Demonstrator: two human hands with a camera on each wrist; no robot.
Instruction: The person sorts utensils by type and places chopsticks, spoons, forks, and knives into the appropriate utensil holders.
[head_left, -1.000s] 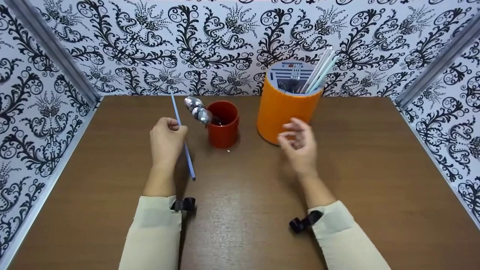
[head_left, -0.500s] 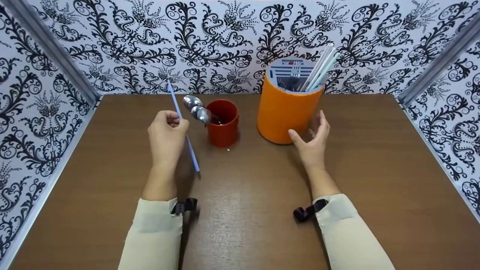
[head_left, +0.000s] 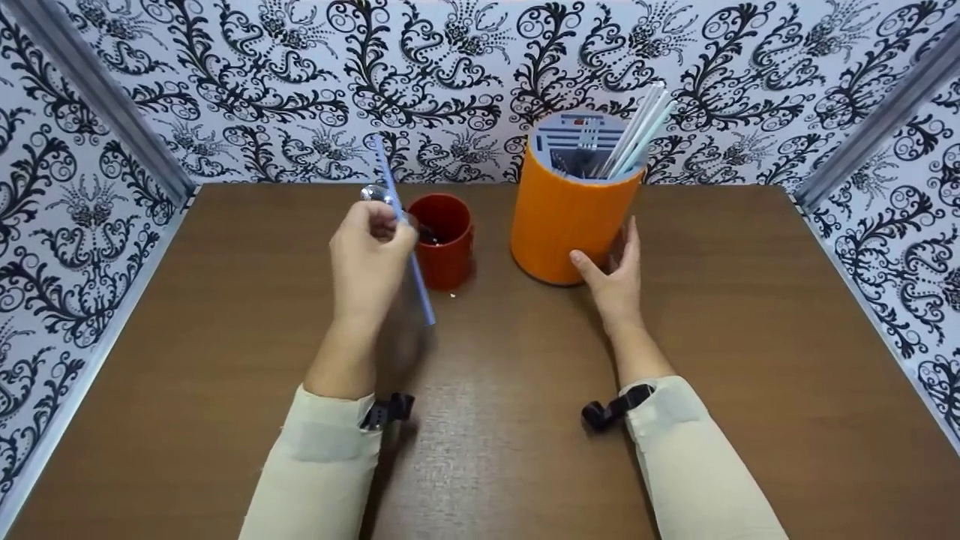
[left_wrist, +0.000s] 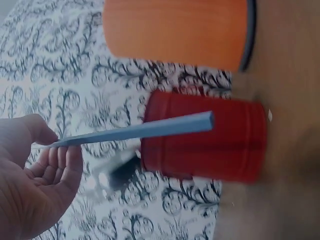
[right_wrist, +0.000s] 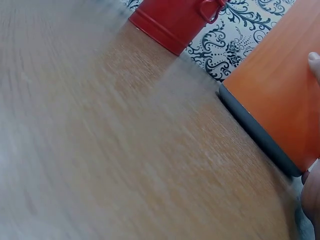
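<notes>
My left hand pinches a blue chopstick between thumb and fingers, raised above the table and slanted. In the left wrist view the chopstick's square end crosses in front of the red mug. That mug stands upright, with metal spoons leaning out of it, mostly behind my left hand. My right hand holds the lower right side of the orange cutlery holder, thumb on the front and fingers round the side. The holder's grey top contains a fork and several white and mint chopsticks.
A brown wooden table bears everything. Patterned wall panels close off the back and both sides. A tiny white speck lies in front of the mug.
My left hand has lifted the chopstick and carried it right, towards the mug. My right hand has moved from in front of the holder to its right side and now touches it.
</notes>
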